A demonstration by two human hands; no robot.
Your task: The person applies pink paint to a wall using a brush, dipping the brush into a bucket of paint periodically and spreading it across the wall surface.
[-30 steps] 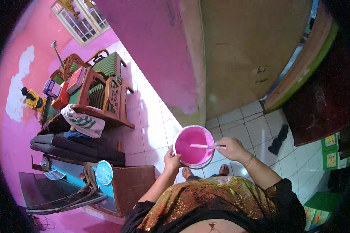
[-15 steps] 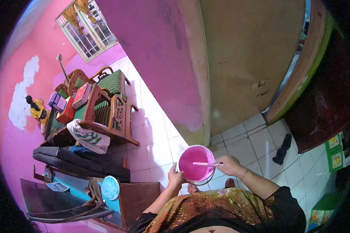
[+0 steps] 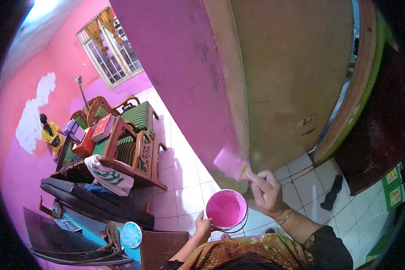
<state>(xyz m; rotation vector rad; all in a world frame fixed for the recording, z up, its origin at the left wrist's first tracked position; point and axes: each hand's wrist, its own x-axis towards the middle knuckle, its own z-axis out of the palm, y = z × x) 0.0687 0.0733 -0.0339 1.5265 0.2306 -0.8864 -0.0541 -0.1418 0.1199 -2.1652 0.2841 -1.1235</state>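
My right hand (image 3: 267, 195) is closed around the handle of a wide paintbrush (image 3: 230, 164). Its bristles look pink and slightly blurred, raised beyond the bucket and in front of the lower part of the wall. At the bucket's left side, my left hand (image 3: 203, 223) grips the rim, its thumb on top. The round bucket (image 3: 241, 205) has a pale outside, a wire handle and pink paint within. Just past the brush stands the partition wall (image 3: 189, 85), painted purple-pink on its left part and bare brownish-green on its right.
Carved wooden chairs (image 3: 145, 155) with green striped cushions stand left. A white towel (image 3: 110, 174) drapes over one. Nearer are dark cushions (image 3: 94, 204) and a cabinet (image 3: 162, 247) bearing a blue-white lid (image 3: 131, 235). A person in yellow (image 3: 53, 134) is far left. A black cloth (image 3: 332, 192) lies on tiles.
The brush has come up out of the bucket, and my right hand has moved forward with it toward the wall. My left hand keeps hold of the bucket. The view has shifted slightly.
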